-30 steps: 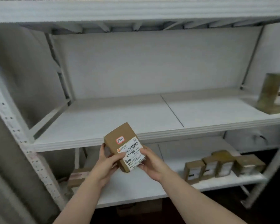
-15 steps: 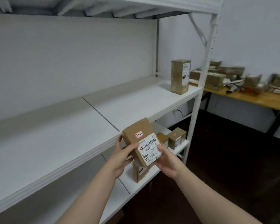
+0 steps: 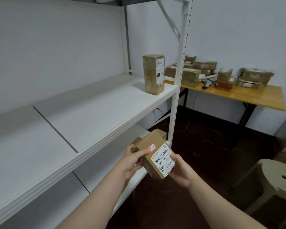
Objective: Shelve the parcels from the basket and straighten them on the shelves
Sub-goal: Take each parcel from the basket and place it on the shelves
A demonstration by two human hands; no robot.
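Note:
A small brown cardboard parcel [image 3: 151, 147] with a white barcode label and a red sticker is held in front of the white shelving. My left hand [image 3: 130, 161] grips its left side, thumb on top. My right hand [image 3: 180, 171] grips its lower right corner. A tall taped brown parcel [image 3: 153, 74] stands upright at the right end of the middle shelf [image 3: 82, 116]. Behind the held parcel, small boxes [image 3: 162, 133] on the lower shelf [image 3: 106, 159] are mostly hidden.
A white shelf post [image 3: 180, 66] rises just right of the shelves. Beyond it a wooden table [image 3: 254, 96] carries several stacked parcels [image 3: 190, 73]. A beige plastic stool [image 3: 281, 177] stands on the dark floor at the right.
The view has swung right, from the shelf's left end to its right end, bringing the table and stool into sight. Both hands keep the same hold on the parcel.

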